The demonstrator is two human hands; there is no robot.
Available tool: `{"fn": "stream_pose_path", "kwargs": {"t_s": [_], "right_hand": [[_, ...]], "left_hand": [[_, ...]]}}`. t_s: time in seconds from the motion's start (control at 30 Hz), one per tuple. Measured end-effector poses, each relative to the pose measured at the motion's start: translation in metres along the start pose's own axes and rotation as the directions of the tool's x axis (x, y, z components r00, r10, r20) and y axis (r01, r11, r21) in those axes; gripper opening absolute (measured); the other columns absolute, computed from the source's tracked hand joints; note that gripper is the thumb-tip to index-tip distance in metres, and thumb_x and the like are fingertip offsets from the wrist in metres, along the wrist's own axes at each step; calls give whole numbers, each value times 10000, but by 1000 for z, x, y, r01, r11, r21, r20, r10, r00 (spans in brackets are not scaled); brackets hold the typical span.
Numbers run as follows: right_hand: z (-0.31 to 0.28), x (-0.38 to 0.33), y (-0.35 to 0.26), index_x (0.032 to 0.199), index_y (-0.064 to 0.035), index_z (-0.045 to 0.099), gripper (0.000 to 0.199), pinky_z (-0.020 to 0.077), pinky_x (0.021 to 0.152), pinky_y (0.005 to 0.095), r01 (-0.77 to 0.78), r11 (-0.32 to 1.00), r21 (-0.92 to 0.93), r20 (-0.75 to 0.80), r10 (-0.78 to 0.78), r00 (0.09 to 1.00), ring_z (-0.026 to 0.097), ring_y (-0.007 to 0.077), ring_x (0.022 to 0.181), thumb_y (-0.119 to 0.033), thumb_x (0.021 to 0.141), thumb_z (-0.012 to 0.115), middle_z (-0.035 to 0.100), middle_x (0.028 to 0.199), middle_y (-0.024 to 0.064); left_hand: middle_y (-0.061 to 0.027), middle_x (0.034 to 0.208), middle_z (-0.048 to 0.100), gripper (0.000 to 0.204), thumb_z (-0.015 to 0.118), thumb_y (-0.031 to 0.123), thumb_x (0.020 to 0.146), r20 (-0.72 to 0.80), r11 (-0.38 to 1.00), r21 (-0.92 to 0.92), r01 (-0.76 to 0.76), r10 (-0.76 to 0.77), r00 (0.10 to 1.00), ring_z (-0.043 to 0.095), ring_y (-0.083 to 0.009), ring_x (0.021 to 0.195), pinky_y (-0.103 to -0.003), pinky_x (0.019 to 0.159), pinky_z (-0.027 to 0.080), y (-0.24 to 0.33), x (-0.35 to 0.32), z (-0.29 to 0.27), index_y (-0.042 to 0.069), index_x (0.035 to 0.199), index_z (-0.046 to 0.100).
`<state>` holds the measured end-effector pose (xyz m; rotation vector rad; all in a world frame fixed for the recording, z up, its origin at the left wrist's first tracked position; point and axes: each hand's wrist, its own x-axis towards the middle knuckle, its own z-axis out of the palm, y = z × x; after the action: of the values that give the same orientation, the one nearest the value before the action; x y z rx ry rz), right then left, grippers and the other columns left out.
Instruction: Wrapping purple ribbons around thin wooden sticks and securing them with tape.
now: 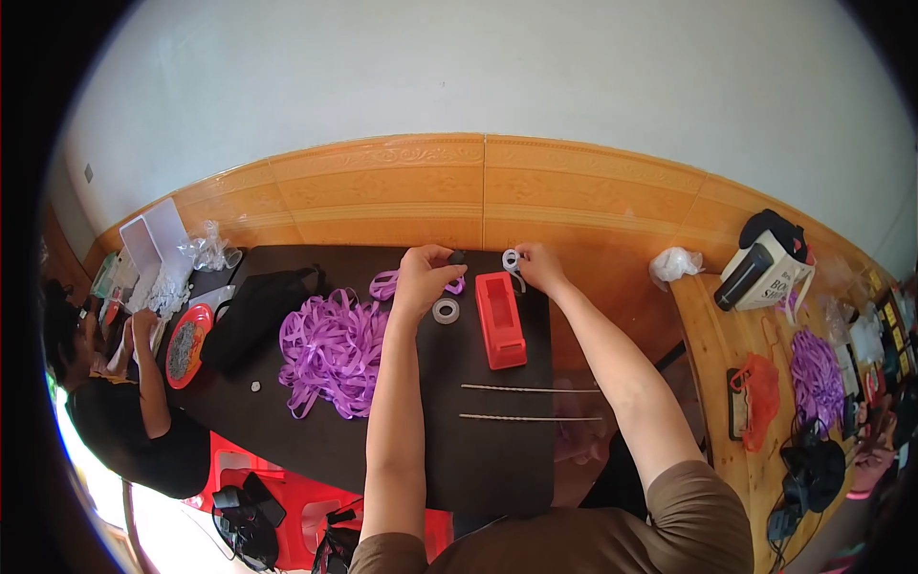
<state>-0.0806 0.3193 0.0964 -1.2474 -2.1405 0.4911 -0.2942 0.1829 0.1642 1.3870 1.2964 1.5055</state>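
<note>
A tape roll (512,258) is pinched by the right hand (542,268), its fingers closed narrowly on the rim, with a loose tail hanging just below them. A small dark piece (458,257) is held at the fingertips of the left hand (426,277), thumb and forefinger slightly apart; it may be a hub for the roll, but it is too small in this view to be told surely.

The two are best brought together level, the roll gripped by its rim so that its centre is left free and the tail is not folded under. The red tape dispenser (501,320), just nearer the body than the right fingers, is best steadied while anything is seated in it.

A second tape roll (446,311) lies flat just below the left fingertips and could be knocked by a low sweep. Purple ribbon (334,354) is heaped to the left of the left hand and should be avoided by the wrist. Beyond both hands, movement is limited by the tiled wall panel (382,196); the black table's (488,464) right edge is near the right fingers. More room is offered nearer the body, past two thin metal rods (531,388).
</note>
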Motion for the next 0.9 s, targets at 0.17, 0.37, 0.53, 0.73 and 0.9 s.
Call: {"fn": "stream_pose_path", "kwargs": {"t_s": [0.17,0.37,0.53,0.73,0.9], "right_hand": [[-16,-8,6,945,-86,693,213,511,787,469,-8,952,-306,14,13,1000,627,382,940,-113,784,556,637,961,224],[-16,-21,-8,954,-41,663,194,513,761,456,40,963,-266,-142,-80,987,631,368,902,-74,813,534,631,1002,192],[-48,-26,-12,996,-2,662,152,488,598,287,322,929,181,-434,-218,874,625,199,709,-46,864,602,659,840,114],[-125,-116,-47,1015,12,656,162,457,525,211,136,787,602,-140,-64,988,565,69,589,-106,930,584,668,828,42],[-188,-224,-24,982,20,654,122,446,514,199,54,836,546,-195,64,979,556,62,587,-63,922,589,663,830,54]], "left_hand": [[-52,718,662,173,729,9,734,49,1000,15,-27,27,998,599,-97,643,-240,564,457,-2,8,15,-66,882,679],[-32,658,638,170,740,47,736,36,988,138,-69,65,997,563,-73,595,-239,535,424,-7,6,12,-55,859,682],[-21,678,643,149,731,48,748,121,982,173,-70,50,991,552,-64,601,-237,535,418,9,6,30,-46,852,681],[-52,711,660,168,736,63,739,208,980,179,-89,51,977,584,-94,635,-257,565,442,23,-13,26,-40,862,686],[-144,778,643,309,764,141,663,319,800,505,-324,176,931,606,-231,723,-340,657,473,57,-20,42,-27,913,691]]}}
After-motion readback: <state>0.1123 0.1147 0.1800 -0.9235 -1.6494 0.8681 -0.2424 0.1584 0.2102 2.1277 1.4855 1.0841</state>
